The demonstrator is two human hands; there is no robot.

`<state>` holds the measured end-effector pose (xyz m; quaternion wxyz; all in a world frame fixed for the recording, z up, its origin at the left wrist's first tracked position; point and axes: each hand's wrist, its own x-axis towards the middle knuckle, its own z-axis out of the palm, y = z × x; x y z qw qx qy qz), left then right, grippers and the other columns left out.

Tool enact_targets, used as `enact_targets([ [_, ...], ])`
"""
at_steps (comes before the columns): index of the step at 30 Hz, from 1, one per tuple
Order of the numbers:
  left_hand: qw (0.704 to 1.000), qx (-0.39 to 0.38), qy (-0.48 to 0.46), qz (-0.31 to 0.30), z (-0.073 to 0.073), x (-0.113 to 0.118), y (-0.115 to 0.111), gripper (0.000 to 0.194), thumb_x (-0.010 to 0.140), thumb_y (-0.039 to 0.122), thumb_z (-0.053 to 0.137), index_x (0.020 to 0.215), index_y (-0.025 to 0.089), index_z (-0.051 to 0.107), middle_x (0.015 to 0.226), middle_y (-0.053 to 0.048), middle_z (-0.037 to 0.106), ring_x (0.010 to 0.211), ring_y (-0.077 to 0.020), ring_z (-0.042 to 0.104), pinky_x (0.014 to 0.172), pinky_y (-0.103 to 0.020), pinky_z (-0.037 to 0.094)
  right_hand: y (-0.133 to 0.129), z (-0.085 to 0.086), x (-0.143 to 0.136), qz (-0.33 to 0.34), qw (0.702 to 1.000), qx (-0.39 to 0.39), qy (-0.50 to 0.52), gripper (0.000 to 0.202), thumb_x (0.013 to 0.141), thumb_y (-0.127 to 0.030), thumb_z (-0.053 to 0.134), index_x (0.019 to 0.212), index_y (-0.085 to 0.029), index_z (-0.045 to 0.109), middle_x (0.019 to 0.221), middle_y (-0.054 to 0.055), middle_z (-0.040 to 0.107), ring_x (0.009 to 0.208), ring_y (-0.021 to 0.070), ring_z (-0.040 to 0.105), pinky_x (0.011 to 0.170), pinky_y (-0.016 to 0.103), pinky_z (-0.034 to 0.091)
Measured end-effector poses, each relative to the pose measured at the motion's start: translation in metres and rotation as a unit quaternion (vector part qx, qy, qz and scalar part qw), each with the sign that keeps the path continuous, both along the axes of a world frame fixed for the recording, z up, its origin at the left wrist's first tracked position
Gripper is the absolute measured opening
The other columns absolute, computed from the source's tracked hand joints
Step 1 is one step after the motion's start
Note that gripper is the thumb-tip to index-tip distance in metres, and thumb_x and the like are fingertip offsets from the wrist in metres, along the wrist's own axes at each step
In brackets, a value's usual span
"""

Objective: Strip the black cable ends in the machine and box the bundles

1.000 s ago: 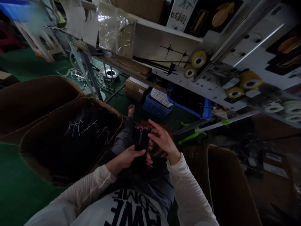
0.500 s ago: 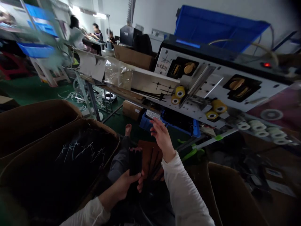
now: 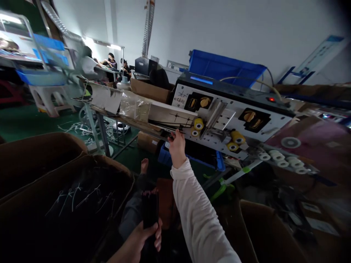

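My left hand (image 3: 146, 235) is closed around an upright bundle of thin black wires (image 3: 150, 210), its top ends reddish, low in the middle of the view. Stretched forward, my right hand (image 3: 177, 148) is at the front edge of a pale trough (image 3: 161, 114). Its fingers are pinched at the thin black wires (image 3: 164, 125) lying along that trough; the fingertips are partly hidden. To the right of this hand is a grey-white machine (image 3: 216, 118) with yellow rollers (image 3: 198, 124) and dark recessed panels.
Cardboard boxes (image 3: 109, 160) stand at left, one holding dark bundles with white ties. A blue bin (image 3: 164, 155) sits beneath the bench, another blue bin (image 3: 225, 67) behind the machine. White rolls (image 3: 276, 155) hang at right. People (image 3: 111, 62) sit at far tables.
My right hand has gone from raised with loosely spread fingers to the trough edge, fingers now pinched. My left hand still grips the bundle, lower in view. The camera has tilted up.
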<state>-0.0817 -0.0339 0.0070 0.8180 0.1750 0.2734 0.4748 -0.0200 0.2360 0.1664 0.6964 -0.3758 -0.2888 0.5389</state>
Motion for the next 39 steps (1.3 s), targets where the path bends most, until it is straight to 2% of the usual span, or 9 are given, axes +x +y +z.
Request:
enact_targets([
  [10,1.0,0.002,-0.015,0.007,0.001,-0.003,0.002,0.025,0.074,0.032,0.067,0.087,0.013,0.057,0.061,0.002,0.046,0.05,-0.0091,0.045,0.055,-0.028,0.037,0.005,0.007,-0.015,-0.076,0.994,-0.007,-0.083,0.021,0.084,-0.036,0.042,0.101,-0.025,0.044,0.117,0.003,0.052,0.095,0.012,0.054,0.071,0.025,0.046],
  [19,1.0,-0.007,-0.006,0.02,0.002,-0.003,0.002,0.026,0.074,0.032,0.068,0.088,0.013,0.057,0.062,0.002,0.045,0.051,-0.0085,0.044,0.055,-0.028,0.036,0.016,0.007,-0.014,-0.075,0.992,0.011,-0.102,0.034,0.084,-0.041,0.043,0.106,-0.018,0.054,0.11,0.006,0.058,0.093,0.0134,0.056,0.073,0.025,0.047],
  [22,0.999,-0.002,0.014,0.029,0.002,-0.003,0.0,0.025,0.076,0.032,0.065,0.089,0.013,0.057,0.063,0.001,0.045,0.052,-0.009,0.044,0.056,-0.028,0.038,0.007,0.001,-0.01,-0.109,0.976,0.078,-0.169,0.034,0.085,-0.04,0.041,0.102,-0.015,0.057,0.107,0.008,0.059,0.101,0.0153,0.054,0.082,0.028,0.047],
  [25,0.998,0.005,0.05,0.047,0.004,-0.007,0.001,0.024,0.079,0.032,0.062,0.092,0.012,0.057,0.065,0.0,0.047,0.054,-0.01,0.046,0.058,-0.03,0.04,-0.032,-0.009,0.003,-0.128,0.945,0.203,-0.224,0.033,0.088,-0.039,0.039,0.103,-0.017,0.057,0.11,0.009,0.058,0.105,0.016,0.054,0.089,0.031,0.045],
  [29,0.997,0.013,0.053,0.05,0.007,-0.016,0.007,0.025,0.08,0.031,0.061,0.095,0.012,0.058,0.066,0.0,0.047,0.054,-0.0094,0.046,0.057,-0.028,0.041,-0.107,-0.018,0.052,0.021,0.907,0.276,-0.318,0.028,0.092,-0.035,0.036,0.104,-0.02,0.057,0.106,0.01,0.062,0.093,0.0174,0.061,0.075,0.03,0.051],
  [32,0.997,0.037,0.049,0.045,0.012,-0.022,0.012,0.02,0.08,0.029,0.061,0.09,0.012,0.058,0.064,0.0,0.047,0.053,-0.0094,0.046,0.056,-0.028,0.041,-0.148,-0.015,0.098,0.215,0.818,0.239,-0.476,0.026,0.092,-0.03,0.04,0.091,-0.02,0.064,0.094,0.007,0.066,0.086,0.0157,0.063,0.071,0.026,0.051],
  [34,0.997,0.048,0.049,0.04,0.017,-0.022,0.015,0.018,0.079,0.028,0.061,0.087,0.012,0.058,0.063,0.0,0.048,0.052,-0.0095,0.046,0.056,-0.028,0.042,-0.162,-0.014,0.121,0.343,0.738,0.194,-0.548,0.026,0.092,-0.028,0.041,0.087,-0.019,0.064,0.088,0.005,0.067,0.082,0.0143,0.063,0.072,0.024,0.05],
  [36,0.997,0.045,0.051,0.037,0.022,-0.019,0.019,0.018,0.078,0.028,0.063,0.086,0.012,0.058,0.064,0.0,0.05,0.052,-0.01,0.048,0.055,-0.027,0.042,-0.171,-0.019,0.131,0.438,0.68,0.151,-0.568,0.026,0.092,-0.03,0.04,0.086,-0.018,0.063,0.084,0.003,0.068,0.076,0.0132,0.064,0.068,0.023,0.05],
  [39,0.997,0.033,0.058,0.033,0.025,-0.01,0.025,0.021,0.077,0.03,0.064,0.085,0.011,0.059,0.068,-0.004,0.057,0.057,-0.013,0.054,0.057,-0.027,0.044,-0.179,-0.035,0.125,0.517,0.663,0.074,-0.536,0.026,0.092,-0.034,0.039,0.091,-0.018,0.06,0.081,0.002,0.068,0.06,0.0115,0.063,0.051,0.02,0.048],
])
